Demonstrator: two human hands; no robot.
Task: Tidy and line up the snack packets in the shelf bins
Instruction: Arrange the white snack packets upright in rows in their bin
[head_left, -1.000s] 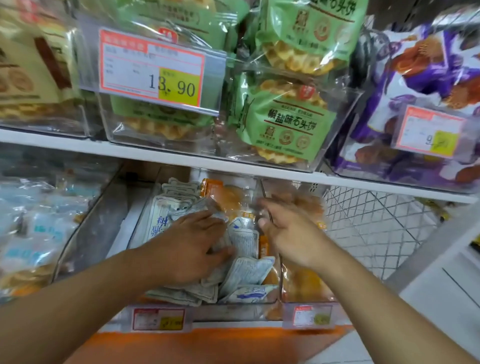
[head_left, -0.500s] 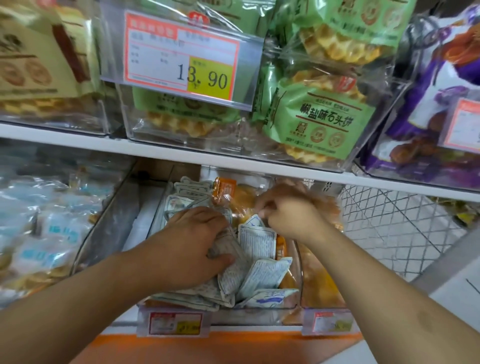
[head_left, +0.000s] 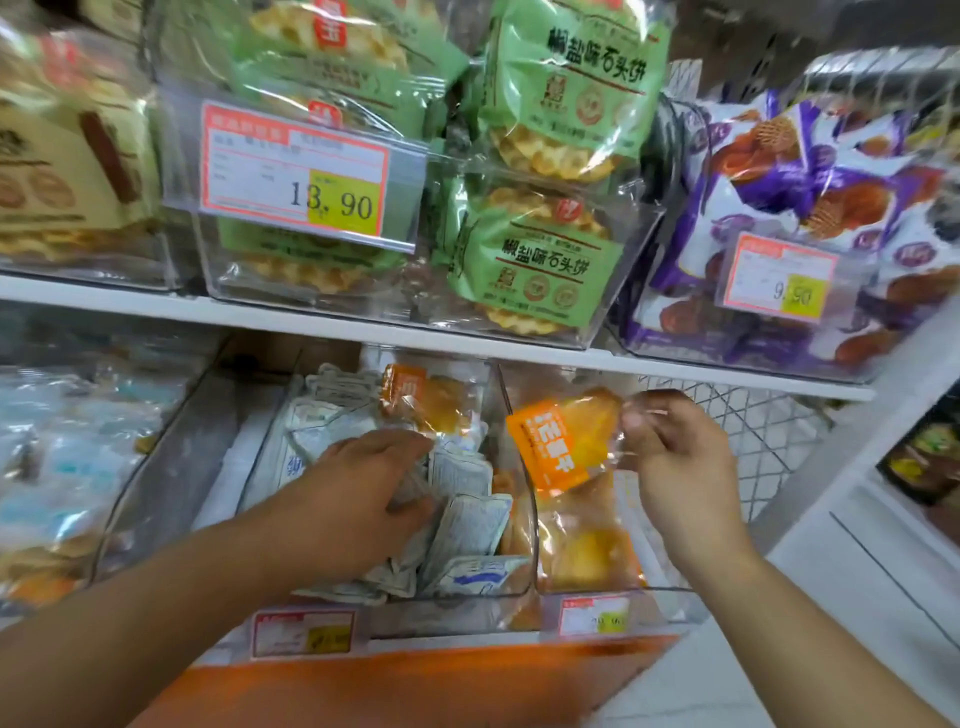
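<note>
in the lower shelf bins, the left hand (head_left: 358, 499) presses flat on jumbled white packets (head_left: 467, 525), gripping none. the right hand (head_left: 675, 462) pinches an orange packet (head_left: 556, 447) above the right bin (head_left: 597, 592). the sorting looks barely underway.

Packets (head_left: 467, 525) in bin (head_left: 457, 610), apparently overlapping.

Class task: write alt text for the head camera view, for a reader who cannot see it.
A person's right hand pinches an orange snack packet above a clear shelf bin, while the left hand rests on white packets in the neighbouring bin. Green biscuit bags and a 13.90 price tag fill the shelf above.
</note>
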